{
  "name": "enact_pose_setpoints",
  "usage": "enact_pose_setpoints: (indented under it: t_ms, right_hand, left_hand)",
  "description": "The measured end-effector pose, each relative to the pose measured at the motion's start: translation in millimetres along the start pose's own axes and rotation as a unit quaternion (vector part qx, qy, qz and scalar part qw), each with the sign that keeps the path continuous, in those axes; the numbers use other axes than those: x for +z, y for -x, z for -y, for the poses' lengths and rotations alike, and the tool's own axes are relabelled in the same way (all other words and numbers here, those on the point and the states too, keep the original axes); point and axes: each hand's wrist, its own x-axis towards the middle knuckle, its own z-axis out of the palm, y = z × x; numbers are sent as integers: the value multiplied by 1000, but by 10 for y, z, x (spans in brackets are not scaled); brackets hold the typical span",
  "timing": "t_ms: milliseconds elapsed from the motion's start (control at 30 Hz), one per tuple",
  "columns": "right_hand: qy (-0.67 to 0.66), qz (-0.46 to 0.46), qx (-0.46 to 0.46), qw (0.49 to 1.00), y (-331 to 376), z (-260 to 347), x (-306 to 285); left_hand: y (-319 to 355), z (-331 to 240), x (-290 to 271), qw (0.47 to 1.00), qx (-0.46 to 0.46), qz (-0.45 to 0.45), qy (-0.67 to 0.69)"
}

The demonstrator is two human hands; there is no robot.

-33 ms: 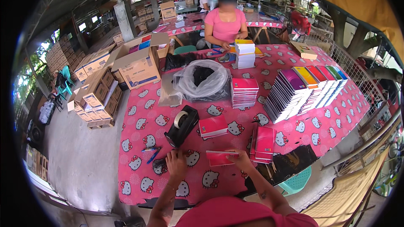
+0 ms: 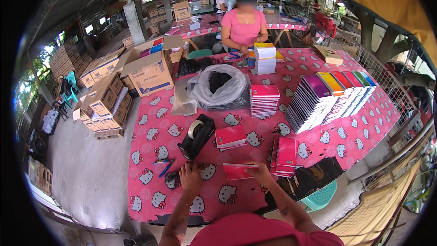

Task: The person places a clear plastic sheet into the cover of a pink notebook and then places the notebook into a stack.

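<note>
My right hand [image 2: 259, 173] grips a small pink-red notebook [image 2: 236, 171] by its right end, just above the table. My left hand [image 2: 190, 178] rests on the tabletop with its fingers extended, beside a dark, mesh-like bundle [image 2: 173, 180] that I cannot make out clearly. A black tape dispenser [image 2: 197, 137] with a roll of tape stands just beyond the left hand. Past the held notebook lies a short stack of red notebooks [image 2: 231, 135]. To the right of my right hand sits a stack of red spiral notebooks [image 2: 286, 155].
Blue pens [image 2: 165, 167] lie left of the dispenser. Farther off are a plastic-lined bag [image 2: 218, 86], a pink notebook stack [image 2: 265, 100] and tall rows of coloured notebooks [image 2: 314, 100]. Cardboard boxes [image 2: 148, 74] stand at left. A person in pink [image 2: 244, 27] works across the table.
</note>
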Motion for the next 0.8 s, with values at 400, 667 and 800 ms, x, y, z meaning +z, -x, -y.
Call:
enact_pose_setpoints:
  t_ms: [400,667,800]
  right_hand:
    - [18,20,-15,1000,-12,66,-13]
    - [6,19,-25,999,22,97,-50]
    - [9,8,-6,1000,34,58,-73]
  left_hand:
    - [-65,86,-9,997,39,-35,59]
    - [-58,72,64,995,58,-14,80]
    - [-48,-165,-56,997,48,0,62]
